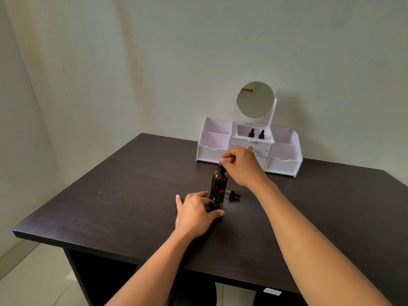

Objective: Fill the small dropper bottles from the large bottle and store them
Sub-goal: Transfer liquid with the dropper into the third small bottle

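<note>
My right hand pinches the black dropper top of the large amber bottle. Just below, I see my left hand curled around the uncapped small dropper bottle, which stands just in front of the large one. A loose dropper lies beside them, under my right wrist.

Just below the right-hand fingers, the large bottle is glossy amber glass, its dropper bulb matt black and rubbery. Between the left-hand fingers the small bottle is dark glass. Beneath them the worktop shows dark wood grain, dully sheened. Beyond the fingers, the organiser looks smooth white plastic, its mirror glossy, its knob shiny gold metal.
</note>
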Tool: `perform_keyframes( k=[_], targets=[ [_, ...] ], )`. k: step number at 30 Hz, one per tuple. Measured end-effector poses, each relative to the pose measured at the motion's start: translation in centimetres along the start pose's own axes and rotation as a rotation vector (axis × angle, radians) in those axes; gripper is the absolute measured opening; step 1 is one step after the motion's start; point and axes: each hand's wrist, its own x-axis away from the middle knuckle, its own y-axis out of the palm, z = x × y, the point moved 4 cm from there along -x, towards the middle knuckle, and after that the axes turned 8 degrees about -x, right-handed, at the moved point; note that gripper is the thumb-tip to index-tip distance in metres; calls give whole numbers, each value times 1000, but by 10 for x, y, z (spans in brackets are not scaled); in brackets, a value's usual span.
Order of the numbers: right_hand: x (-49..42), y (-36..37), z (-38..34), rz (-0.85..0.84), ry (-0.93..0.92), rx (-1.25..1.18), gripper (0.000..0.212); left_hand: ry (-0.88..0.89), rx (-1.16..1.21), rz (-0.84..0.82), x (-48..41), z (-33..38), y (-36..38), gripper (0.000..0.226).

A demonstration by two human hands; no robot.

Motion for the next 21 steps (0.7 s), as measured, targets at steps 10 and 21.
perform_keyframes(
  k=[10, 21],
  targets=[
    [-1, 2, 1, -6, 19, 3, 20, 5, 7, -2, -1, 0, 2, 49],
    [0, -2, -7, 4, 13, 6, 21, 2, 3, -2, -1, 0, 2, 50]
  ],
)
